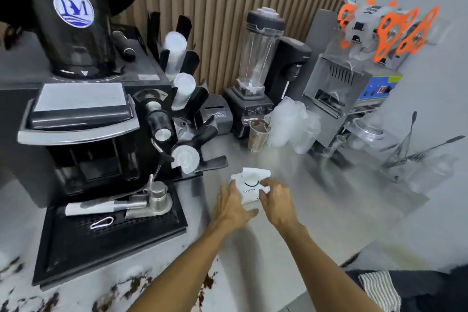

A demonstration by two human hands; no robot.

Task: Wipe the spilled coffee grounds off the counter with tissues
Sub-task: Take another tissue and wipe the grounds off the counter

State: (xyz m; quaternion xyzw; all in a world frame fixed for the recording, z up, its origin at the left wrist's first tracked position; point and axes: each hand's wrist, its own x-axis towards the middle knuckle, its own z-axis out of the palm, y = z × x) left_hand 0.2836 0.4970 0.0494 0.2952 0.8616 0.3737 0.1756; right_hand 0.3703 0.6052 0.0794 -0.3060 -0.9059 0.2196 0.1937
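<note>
**Both hands on the one tissue pack**

A single white tissue pack (249, 191) lay flat on the grey table (316, 213), its long axis running away from the person, the far end leaning slightly right. Dark print on its top read roughly "HASOKU" under a curved mark. The left hand (231, 208) rested with fairly straight fingers against the pack's left side. The right hand (276, 200) curled its fingers onto the right edge, gripping it. Spilled coffee grounds (134, 286) lay in several dark patches near the table's front edge, well apart from the pack. One blender (253, 83) carried a label, perhaps "DRIMAS"; the grinder (73, 20) bore a round "BM" badge.
</note>
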